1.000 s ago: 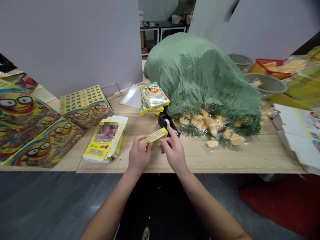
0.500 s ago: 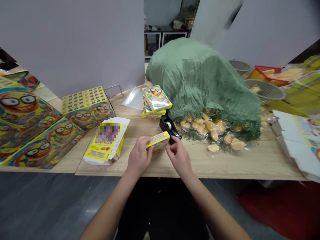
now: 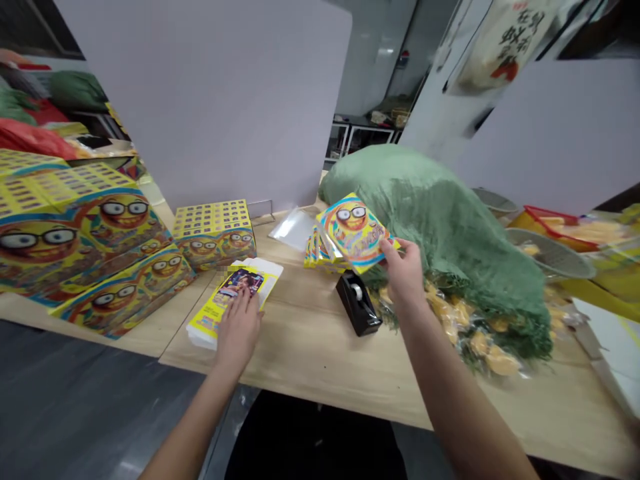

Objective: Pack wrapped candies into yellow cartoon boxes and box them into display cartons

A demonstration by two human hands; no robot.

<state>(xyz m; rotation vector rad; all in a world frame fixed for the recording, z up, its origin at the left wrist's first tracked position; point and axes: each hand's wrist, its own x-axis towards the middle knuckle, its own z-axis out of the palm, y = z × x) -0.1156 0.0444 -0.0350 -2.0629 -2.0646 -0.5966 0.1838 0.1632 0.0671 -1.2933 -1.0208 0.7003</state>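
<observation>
Yellow cardboard of a small smiley-face box (image 3: 353, 233) sits pinched in the right hand (image 3: 404, 272): the grip closes thumb and fingers on the box's lower right corner, and the box tilts with its printed face turned up, held in the air just above and behind a black tape dispenser (image 3: 356, 305). Measured from that dispenser, the left hand (image 3: 239, 331) lies well off to the left, its grip loose, fingers spread and resting flat on a flattened yellow carton (image 3: 207, 325), pinching nothing. A stack of similar boxes (image 3: 315, 250) stands just behind the dispenser and a little to its left, with a clear plastic sleeve (image 3: 293, 227) lying farther left of the stack. A green mesh sack (image 3: 425, 207) heaps up behind and to the right of the dispenser, and clear bags of yellow pieces (image 3: 480, 343) lie out from under its edge. Well left of the dispenser, on the same wooden tabletop (image 3: 300, 373), sit smaller printed cartons (image 3: 215, 233) and larger smiley cartons (image 3: 115, 227). A grey basket (image 3: 550, 253) sits far to the right.
</observation>
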